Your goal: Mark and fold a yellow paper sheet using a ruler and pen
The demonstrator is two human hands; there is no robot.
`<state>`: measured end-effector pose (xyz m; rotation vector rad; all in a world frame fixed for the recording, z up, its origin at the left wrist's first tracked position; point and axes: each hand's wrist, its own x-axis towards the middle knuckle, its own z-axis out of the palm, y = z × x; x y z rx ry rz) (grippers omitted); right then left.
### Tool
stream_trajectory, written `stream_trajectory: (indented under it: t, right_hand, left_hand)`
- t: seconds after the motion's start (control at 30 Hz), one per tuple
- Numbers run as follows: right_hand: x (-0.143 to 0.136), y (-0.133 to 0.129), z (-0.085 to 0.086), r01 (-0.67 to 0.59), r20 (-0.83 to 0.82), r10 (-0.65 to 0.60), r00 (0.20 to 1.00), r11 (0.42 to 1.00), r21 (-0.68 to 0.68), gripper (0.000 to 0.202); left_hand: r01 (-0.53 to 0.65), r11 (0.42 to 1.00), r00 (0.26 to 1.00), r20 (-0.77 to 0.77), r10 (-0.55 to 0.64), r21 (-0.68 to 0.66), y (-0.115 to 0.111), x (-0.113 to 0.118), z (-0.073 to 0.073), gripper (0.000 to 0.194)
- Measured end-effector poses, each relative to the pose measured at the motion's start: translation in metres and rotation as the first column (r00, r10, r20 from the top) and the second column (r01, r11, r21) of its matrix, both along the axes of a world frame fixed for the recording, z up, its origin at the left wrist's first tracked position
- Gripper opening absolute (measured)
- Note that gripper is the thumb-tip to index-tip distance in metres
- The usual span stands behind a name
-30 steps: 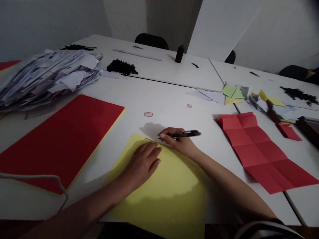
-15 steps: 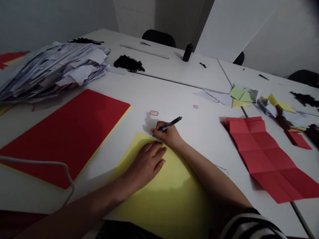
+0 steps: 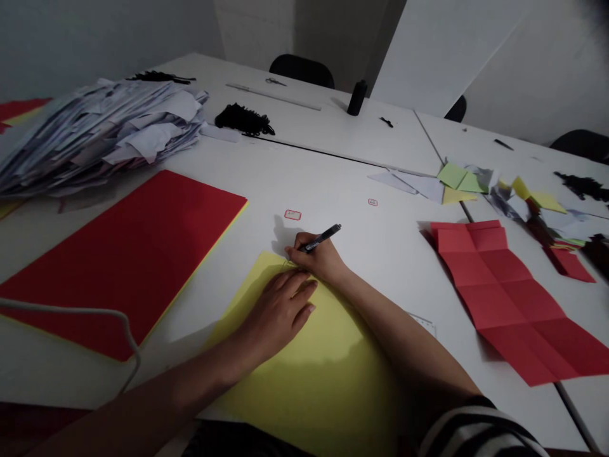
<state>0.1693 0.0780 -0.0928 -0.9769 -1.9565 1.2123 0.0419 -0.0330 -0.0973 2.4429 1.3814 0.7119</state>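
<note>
Here, pen [image 3: 325, 237] pinched in right hand [image 3: 322, 260], seemingly at far edge of yellow sheet [image 3: 328, 362], left hand [image 3: 275, 312] flat.

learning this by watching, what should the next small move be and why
Probably a short stroke with the black pen near the far edge of the yellow sheet: the right hand holds the pen tip there, and the left hand rests on the sheet.

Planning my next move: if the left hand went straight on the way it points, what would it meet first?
Most likely the right hand, which holds the black pen just ahead of the left hand. The gap in depth is hard to judge here.
</note>
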Motion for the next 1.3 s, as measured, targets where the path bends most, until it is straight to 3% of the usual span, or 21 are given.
stream_trajectory:
  t: [0.4, 0.5, 0.6, 0.67, 0.7, 0.77, 0.83, 0.9, 1.0, 1.1, 1.2, 1.3]
  right_hand:
    - [-0.002, 0.0, -0.001, 0.013, -0.05, -0.014, 0.999, 0.999, -0.029, 0.028]
    - [0.003, 0.006, 0.009, 0.067, -0.183, -0.104, 0.978, 0.978, -0.197, 0.032]
    - [0.02, 0.011, 0.027, 0.114, -0.398, -0.259, 0.88, 0.929, -0.352, 0.036]
    - [0.038, 0.007, 0.038, 0.122, -0.48, -0.272, 0.834, 0.94, -0.32, 0.036]
    - [0.048, 0.002, 0.042, 0.122, -0.469, -0.245, 0.849, 0.953, -0.276, 0.035]
    - [0.069, -0.016, 0.043, 0.134, -0.32, -0.177, 0.931, 0.979, -0.152, 0.032]
    - [0.089, -0.038, 0.038, 0.116, -0.071, -0.115, 0.991, 0.993, 0.013, 0.027]
    - [0.106, -0.061, 0.027, 0.022, 0.156, -0.056, 0.986, 0.977, 0.21, 0.022]
    - [0.124, -0.086, 0.011, -0.101, 0.317, -0.038, 0.948, 0.905, 0.413, 0.024]
    - [0.131, -0.098, 0.004, -0.144, 0.416, -0.067, 0.907, 0.879, 0.455, 0.029]
    - [0.131, -0.102, 0.004, -0.165, 0.449, -0.083, 0.89, 0.859, 0.485, 0.036]
    - [0.128, -0.104, 0.007, -0.183, 0.483, -0.104, 0.87, 0.84, 0.511, 0.037]
  left_hand:
    - [0.009, 1.0, 1.0, -0.029, -0.009, 0.019, 0.0, 0.0, 0.0, 0.031]
    - [0.008, 0.999, 1.0, -0.027, -0.007, 0.031, 0.0, -0.001, -0.002, 0.031]
    - [0.009, 0.999, 0.999, -0.033, -0.008, 0.042, -0.002, -0.001, -0.004, 0.03]
    - [0.012, 0.998, 0.999, -0.046, -0.009, 0.055, -0.003, -0.002, -0.004, 0.03]
    - [0.013, 0.998, 0.999, -0.052, -0.01, 0.061, -0.003, -0.002, -0.004, 0.03]
    - [0.012, 0.998, 0.999, -0.054, -0.008, 0.067, -0.003, -0.002, -0.004, 0.029]
    - [0.009, 0.998, 0.999, -0.045, -0.006, 0.067, -0.002, -0.003, -0.005, 0.029]
    - [0.003, 0.998, 0.999, -0.037, 0.0, 0.07, -0.001, -0.003, -0.005, 0.03]
    - [0.007, 0.994, 0.998, -0.062, 0.0, 0.11, -0.007, 0.0, -0.001, 0.031]
    - [0.043, 0.99, 0.992, -0.125, -0.026, 0.134, -0.027, 0.009, 0.01, 0.032]
    - [0.054, 0.996, 0.988, -0.151, -0.042, 0.074, -0.054, 0.02, 0.02, 0.033]
    - [-0.045, 0.999, 0.986, -0.16, 0.046, 0.014, -0.077, 0.02, 0.023, 0.037]
